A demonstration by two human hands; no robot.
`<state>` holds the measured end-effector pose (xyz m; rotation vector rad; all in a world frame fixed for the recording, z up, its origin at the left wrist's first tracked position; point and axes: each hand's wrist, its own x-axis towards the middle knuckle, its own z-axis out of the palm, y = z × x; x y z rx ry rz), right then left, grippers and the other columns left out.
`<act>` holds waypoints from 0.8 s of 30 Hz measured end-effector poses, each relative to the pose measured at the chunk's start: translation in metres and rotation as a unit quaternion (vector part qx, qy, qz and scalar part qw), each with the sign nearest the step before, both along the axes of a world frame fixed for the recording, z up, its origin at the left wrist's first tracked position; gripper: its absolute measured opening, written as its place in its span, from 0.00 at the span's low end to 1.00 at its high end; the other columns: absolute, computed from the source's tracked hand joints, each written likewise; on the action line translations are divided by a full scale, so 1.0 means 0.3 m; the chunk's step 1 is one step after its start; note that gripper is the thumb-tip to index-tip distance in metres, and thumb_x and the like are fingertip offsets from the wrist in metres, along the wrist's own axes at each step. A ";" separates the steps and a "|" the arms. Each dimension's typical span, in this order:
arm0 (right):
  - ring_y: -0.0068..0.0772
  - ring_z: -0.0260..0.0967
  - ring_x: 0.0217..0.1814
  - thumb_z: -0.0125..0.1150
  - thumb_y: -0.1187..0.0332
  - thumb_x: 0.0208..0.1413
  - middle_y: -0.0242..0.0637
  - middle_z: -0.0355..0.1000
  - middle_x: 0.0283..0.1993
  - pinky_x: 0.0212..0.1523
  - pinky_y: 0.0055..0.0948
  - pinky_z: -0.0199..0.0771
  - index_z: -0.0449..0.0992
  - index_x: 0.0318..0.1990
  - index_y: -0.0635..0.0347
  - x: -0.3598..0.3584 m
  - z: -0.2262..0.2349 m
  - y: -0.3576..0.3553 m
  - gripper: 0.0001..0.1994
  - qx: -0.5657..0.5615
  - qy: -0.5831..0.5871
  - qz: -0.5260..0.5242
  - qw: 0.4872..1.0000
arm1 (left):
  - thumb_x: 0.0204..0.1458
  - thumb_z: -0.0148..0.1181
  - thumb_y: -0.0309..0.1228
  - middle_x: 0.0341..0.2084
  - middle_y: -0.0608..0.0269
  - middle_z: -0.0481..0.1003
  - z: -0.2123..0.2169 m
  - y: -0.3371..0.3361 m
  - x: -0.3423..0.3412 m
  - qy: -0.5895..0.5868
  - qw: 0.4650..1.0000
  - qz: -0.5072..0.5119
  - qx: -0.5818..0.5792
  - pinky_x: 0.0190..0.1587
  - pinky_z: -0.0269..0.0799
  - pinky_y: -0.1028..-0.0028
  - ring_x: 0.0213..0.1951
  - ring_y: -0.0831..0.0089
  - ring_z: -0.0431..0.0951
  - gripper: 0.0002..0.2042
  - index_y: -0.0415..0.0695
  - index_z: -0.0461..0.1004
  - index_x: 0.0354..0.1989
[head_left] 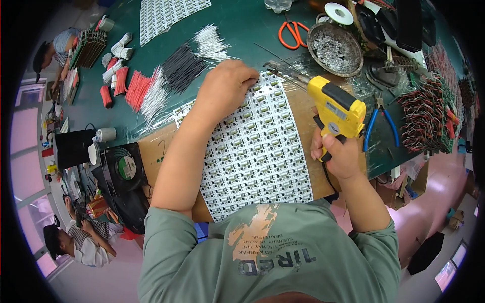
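Nearby, the right hand (339,154) was wrapped around a yellow soldering gun (333,105), beside the sheet of circuit boards (255,146) lying on a brown board (302,113). Farther up, the left hand (225,88) was narrowed at the sheet's far edge, fingertips bunched; whether they pinched anything, I couldn't tell. Beyond, bare green desk (243,22) stretched between white wires (209,43) and orange-handled scissors (289,38).

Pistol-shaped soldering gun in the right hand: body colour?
The pistol-shaped soldering gun is yellow with black parts; head view.
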<state>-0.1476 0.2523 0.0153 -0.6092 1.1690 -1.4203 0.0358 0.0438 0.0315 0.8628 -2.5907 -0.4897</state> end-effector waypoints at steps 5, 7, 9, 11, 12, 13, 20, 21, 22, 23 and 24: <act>0.23 0.64 0.20 0.64 0.60 0.52 0.35 0.65 0.25 0.23 0.24 0.67 0.58 0.61 0.69 0.007 -0.006 -0.005 0.33 -0.003 -0.001 -0.011 1.000 | 0.50 0.59 0.26 0.29 0.59 0.75 -0.006 0.005 0.000 -0.004 1.000 -0.007 -0.010 0.43 0.72 0.63 0.39 0.58 0.75 0.05 0.43 0.79 0.33; 0.23 0.63 0.20 0.64 0.59 0.52 0.35 0.65 0.25 0.23 0.23 0.67 0.58 0.60 0.69 0.008 0.000 -0.008 0.33 -0.001 -0.004 -0.010 1.000 | 0.49 0.59 0.25 0.30 0.59 0.75 -0.003 0.006 -0.002 0.021 1.000 -0.001 -0.004 0.42 0.72 0.64 0.39 0.58 0.75 0.05 0.43 0.80 0.33; 0.23 0.63 0.20 0.64 0.59 0.52 0.35 0.65 0.25 0.23 0.23 0.67 0.58 0.60 0.69 0.008 0.003 -0.009 0.33 0.001 -0.005 -0.012 1.000 | 0.48 0.60 0.24 0.30 0.59 0.76 -0.003 0.009 -0.005 0.037 0.999 0.014 -0.004 0.41 0.72 0.66 0.37 0.59 0.76 0.06 0.43 0.80 0.33; 0.23 0.63 0.20 0.64 0.59 0.52 0.35 0.65 0.25 0.23 0.23 0.67 0.59 0.60 0.69 0.012 0.001 -0.010 0.33 0.002 -0.006 -0.014 1.000 | 0.47 0.61 0.24 0.30 0.60 0.76 -0.007 0.015 -0.011 0.053 0.998 0.030 -0.003 0.39 0.73 0.68 0.36 0.61 0.77 0.06 0.43 0.80 0.34; 0.23 0.63 0.20 0.64 0.59 0.52 0.35 0.65 0.25 0.23 0.23 0.66 0.59 0.60 0.69 0.015 -0.001 -0.010 0.33 0.003 -0.005 -0.020 1.000 | 0.46 0.61 0.24 0.29 0.60 0.76 -0.010 0.019 -0.014 0.053 0.998 0.036 0.004 0.40 0.73 0.67 0.37 0.60 0.76 0.06 0.43 0.80 0.33; 0.23 0.62 0.20 0.64 0.59 0.52 0.34 0.64 0.24 0.22 0.22 0.66 0.59 0.60 0.69 0.018 -0.001 -0.010 0.33 0.003 -0.003 -0.027 1.000 | 0.46 0.61 0.24 0.28 0.60 0.75 -0.013 0.021 -0.017 0.053 0.998 0.042 0.012 0.40 0.73 0.65 0.37 0.59 0.75 0.05 0.43 0.80 0.32; 0.22 0.60 0.18 0.61 0.62 0.52 0.34 0.63 0.22 0.21 0.22 0.63 0.59 0.59 0.71 0.027 0.015 -0.007 0.31 0.014 0.015 -0.026 0.999 | 0.45 0.61 0.24 0.27 0.61 0.74 -0.024 0.031 -0.022 0.048 0.997 0.055 -0.008 0.39 0.73 0.65 0.36 0.60 0.75 0.05 0.44 0.80 0.31; 0.22 0.59 0.18 0.60 0.62 0.52 0.34 0.63 0.22 0.20 0.22 0.62 0.59 0.59 0.71 0.030 0.019 -0.004 0.31 0.020 0.028 -0.032 0.999 | 0.45 0.61 0.24 0.26 0.61 0.74 -0.028 0.035 -0.024 0.050 0.997 0.059 -0.014 0.38 0.73 0.65 0.36 0.60 0.75 0.05 0.44 0.80 0.31; 0.22 0.59 0.18 0.60 0.63 0.52 0.33 0.63 0.22 0.20 0.22 0.62 0.60 0.59 0.71 0.033 0.022 -0.001 0.30 0.027 0.041 -0.037 0.998 | 0.45 0.61 0.24 0.26 0.61 0.73 -0.032 0.038 -0.025 0.052 0.996 0.063 -0.020 0.38 0.73 0.65 0.36 0.60 0.75 0.05 0.44 0.80 0.31; 0.22 0.59 0.18 0.60 0.63 0.52 0.33 0.63 0.22 0.20 0.22 0.62 0.60 0.59 0.71 0.031 0.023 0.005 0.30 0.027 0.041 -0.037 0.998 | 0.45 0.61 0.24 0.26 0.61 0.73 -0.035 0.039 -0.025 0.052 0.996 0.063 -0.020 0.38 0.73 0.65 0.36 0.60 0.75 0.05 0.44 0.80 0.31; 0.20 0.62 0.21 0.60 0.66 0.53 0.33 0.66 0.27 0.22 0.21 0.64 0.64 0.54 0.69 0.025 0.023 0.012 0.24 0.019 0.022 -0.033 0.999 | 0.45 0.61 0.23 0.26 0.61 0.74 -0.038 0.040 -0.026 0.059 0.996 0.054 -0.036 0.37 0.72 0.66 0.34 0.60 0.75 0.06 0.44 0.80 0.31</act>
